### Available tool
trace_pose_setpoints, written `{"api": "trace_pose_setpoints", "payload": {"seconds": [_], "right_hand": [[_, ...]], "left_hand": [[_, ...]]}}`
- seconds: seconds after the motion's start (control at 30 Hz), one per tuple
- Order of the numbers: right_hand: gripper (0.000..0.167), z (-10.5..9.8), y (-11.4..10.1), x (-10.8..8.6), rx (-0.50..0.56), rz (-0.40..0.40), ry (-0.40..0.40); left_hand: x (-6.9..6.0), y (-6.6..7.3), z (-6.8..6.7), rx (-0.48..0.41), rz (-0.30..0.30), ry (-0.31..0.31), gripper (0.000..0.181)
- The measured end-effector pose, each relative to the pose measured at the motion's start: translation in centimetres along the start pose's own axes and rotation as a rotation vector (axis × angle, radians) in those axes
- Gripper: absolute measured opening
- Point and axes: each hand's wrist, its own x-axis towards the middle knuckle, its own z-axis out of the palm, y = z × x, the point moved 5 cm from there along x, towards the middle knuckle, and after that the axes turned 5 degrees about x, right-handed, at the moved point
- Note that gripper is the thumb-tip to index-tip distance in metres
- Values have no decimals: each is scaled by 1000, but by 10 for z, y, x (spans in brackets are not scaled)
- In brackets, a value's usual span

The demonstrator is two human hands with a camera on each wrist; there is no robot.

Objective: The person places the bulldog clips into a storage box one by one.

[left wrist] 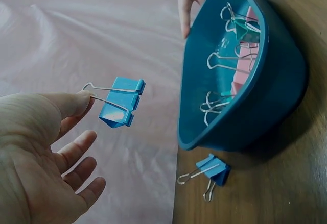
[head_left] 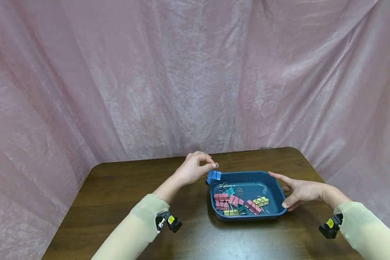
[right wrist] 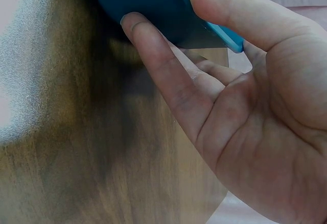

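My left hand (head_left: 195, 169) pinches a blue binder clip (head_left: 215, 175) by its wire handle, between thumb and index finger. In the left wrist view this clip (left wrist: 122, 100) hangs apart from the bin, and the other fingers are loosely bent. A second blue binder clip (left wrist: 213, 169) lies on the table beside the bin's left end. The blue plastic bin (head_left: 247, 217) contains pink binder clips (head_left: 221, 197), yellow binder clips (head_left: 261, 201) and teal ones (head_left: 230, 191). At the bin's right end my right hand (head_left: 303, 190) grips it, thumb (right wrist: 217, 2) on the rim and fingers against the outer wall.
A brown wooden table (head_left: 123, 202) carries the bin, right of its middle. Behind it hangs a pink curtain (head_left: 195, 79). Small black cameras are strapped on the left wrist (head_left: 173, 223) and right wrist (head_left: 329, 227).
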Motion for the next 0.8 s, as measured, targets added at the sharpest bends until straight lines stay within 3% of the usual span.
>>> {"api": "trace_pose_setpoints", "payload": {"seconds": [0.63,0.8], "right_hand": [[119,0,1,0,5,10,8],[119,0,1,0,9,7,10]], "left_hand": [[8,22,19,-6,27,-41,16],[11,26,24,-2,10,-51,14]]}}
